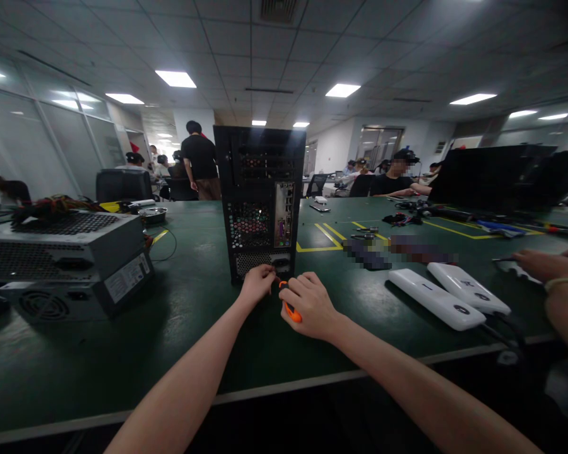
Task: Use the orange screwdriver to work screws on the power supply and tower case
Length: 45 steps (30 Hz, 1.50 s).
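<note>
A black computer tower [259, 246] stands upright on the green table, its rear panel with ports and perforated vents facing me. My right hand [310, 306] is wrapped round a screwdriver [292, 313] with an orange and black handle, its front end pointing toward the lower right of the panel. Close beside it, my left hand [257, 284] is at the bottom of the tower, thumb and fingers pinched together near the power supply's socket. Whatever sits between those fingertips is too small to make out. The screwdriver's tip is hidden by my hands.
Two stacked power supplies [71, 261] with cables on top stand at left, near a metal bowl [153, 215]. Two white power banks [435, 299] lie at right, beside another person's hands [542, 265]. Monitors [492, 176] and tools are farther back. The table's front edge is close.
</note>
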Tool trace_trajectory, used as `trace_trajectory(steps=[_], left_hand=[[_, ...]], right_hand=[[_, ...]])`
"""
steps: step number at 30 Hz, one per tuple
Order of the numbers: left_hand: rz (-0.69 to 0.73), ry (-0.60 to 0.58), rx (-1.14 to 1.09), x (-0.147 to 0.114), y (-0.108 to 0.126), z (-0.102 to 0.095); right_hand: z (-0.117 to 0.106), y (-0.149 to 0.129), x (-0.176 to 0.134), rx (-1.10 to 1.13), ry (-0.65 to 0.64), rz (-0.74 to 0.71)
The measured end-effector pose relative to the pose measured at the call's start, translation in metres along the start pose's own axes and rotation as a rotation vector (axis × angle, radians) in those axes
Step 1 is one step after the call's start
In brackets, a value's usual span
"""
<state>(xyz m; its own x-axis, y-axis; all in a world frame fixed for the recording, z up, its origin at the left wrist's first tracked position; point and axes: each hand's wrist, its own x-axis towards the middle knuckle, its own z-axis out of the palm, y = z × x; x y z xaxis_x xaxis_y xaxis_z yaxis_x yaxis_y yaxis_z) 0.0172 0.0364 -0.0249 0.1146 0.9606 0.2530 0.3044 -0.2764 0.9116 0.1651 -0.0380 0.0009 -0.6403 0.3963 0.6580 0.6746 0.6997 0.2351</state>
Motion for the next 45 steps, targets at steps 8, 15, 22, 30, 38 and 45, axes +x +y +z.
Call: trace_trajectory(steps=[8,15,22,30,38,45], left_hand=[[-0.107,-0.040,-0.206,-0.002,0.006,0.002],[-0.146,-0.036,-0.348,-0.005,0.008,0.002],[-0.238,-0.112,-0.478,-0.002,0.006,0.001],[-0.248,-0.123,-0.582,0.002,-0.002,0.000],[-0.239,-0.117,-0.580,0.001,0.001,0.000],[-0.262,-0.102,-0.578,0.001,-0.001,0.001]], right_hand=[[0.002,0.001,0.001,-0.006,0.023,0.038],[0.002,0.004,-0.001,-0.018,-0.015,-0.042],[-0.001,0.002,0.000,-0.039,-0.047,-0.076],[0.002,0.001,0.000,0.034,-0.017,0.044],[-0.001,0.001,0.000,-0.028,-0.041,-0.041],[0.005,0.000,-0.001,-0.007,0.001,-0.002]])
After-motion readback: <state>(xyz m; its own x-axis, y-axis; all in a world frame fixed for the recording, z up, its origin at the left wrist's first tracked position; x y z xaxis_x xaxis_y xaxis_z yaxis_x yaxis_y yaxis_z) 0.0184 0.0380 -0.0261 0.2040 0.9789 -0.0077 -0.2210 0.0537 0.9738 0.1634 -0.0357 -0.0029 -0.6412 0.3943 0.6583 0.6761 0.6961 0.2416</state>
